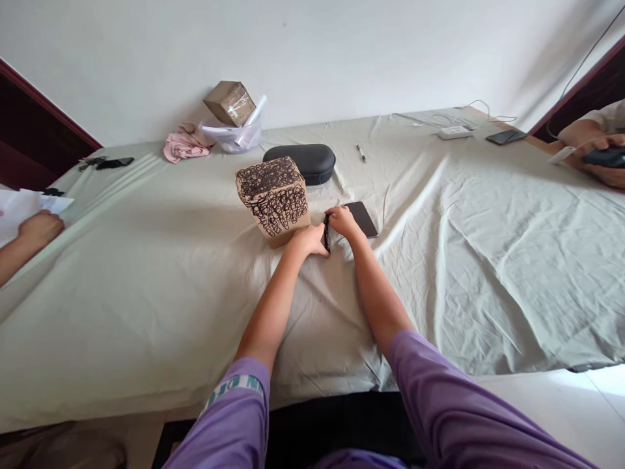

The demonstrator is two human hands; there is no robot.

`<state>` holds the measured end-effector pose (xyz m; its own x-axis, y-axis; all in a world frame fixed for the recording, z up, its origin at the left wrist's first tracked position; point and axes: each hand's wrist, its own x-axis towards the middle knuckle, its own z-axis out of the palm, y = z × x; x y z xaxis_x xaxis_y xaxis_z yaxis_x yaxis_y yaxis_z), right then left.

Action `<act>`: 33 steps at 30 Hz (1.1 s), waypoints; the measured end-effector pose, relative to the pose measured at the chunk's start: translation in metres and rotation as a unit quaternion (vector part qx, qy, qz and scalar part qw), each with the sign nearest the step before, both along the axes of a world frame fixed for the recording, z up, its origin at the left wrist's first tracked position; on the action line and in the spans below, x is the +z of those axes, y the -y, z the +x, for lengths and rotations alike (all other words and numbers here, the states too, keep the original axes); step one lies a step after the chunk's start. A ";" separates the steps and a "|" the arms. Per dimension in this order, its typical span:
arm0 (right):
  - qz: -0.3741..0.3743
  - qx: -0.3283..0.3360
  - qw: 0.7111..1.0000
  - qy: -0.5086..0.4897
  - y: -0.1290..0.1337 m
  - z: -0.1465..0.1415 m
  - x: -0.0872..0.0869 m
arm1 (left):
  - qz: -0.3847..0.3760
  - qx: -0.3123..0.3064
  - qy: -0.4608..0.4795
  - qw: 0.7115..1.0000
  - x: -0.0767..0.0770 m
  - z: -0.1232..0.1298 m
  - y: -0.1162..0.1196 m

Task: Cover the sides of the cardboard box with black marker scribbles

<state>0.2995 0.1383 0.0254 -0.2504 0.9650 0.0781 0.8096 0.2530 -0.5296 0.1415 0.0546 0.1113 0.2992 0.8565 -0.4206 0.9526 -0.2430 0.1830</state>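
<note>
A slim black marker (pixel 327 236) stands out between my two hands, pointing away from me low over the cloth. My left hand (pixel 308 241) has its thumb and fingers around the near part of it. At the far end, my right hand (pixel 342 221) pinches it with the fingertips. Close beside my left hand is a cardboard box (pixel 280 210), its top and front covered in black looping scribbles. A dark flat tablet-like device (pixel 362 219) lies just right of my right hand, partly hidden by it.
Behind the box rests a black hard case (pixel 312 163). A pen (pixel 361 154) lies farther back. Against the wall stand a clear tub (pixel 244 138) with a small carton (pixel 230 103) and a pink cloth (pixel 185 143). Other people's hands (pixel 41 229) show at both sides.
</note>
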 end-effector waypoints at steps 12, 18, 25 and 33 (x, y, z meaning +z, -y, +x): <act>0.017 0.018 1.000 0.002 0.000 0.006 0.007 | -0.004 -0.022 -0.004 1.000 0.012 -0.003 0.004; 0.014 0.023 1.000 0.009 0.001 0.008 0.007 | -0.005 -0.029 -0.003 1.000 0.009 -0.006 0.002; 0.014 0.027 0.999 0.022 0.004 0.003 -0.001 | 0.009 -0.014 -0.023 1.000 0.004 -0.001 0.004; 0.010 0.022 1.000 0.017 0.005 0.003 0.000 | 0.025 -0.008 -0.015 1.000 0.000 -0.003 0.003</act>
<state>0.3028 0.1338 0.0254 -0.2953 0.9513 0.0883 0.8150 0.2991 -0.4962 0.1382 0.0521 0.1116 0.3008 0.8717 -0.3868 0.9535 -0.2664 0.1412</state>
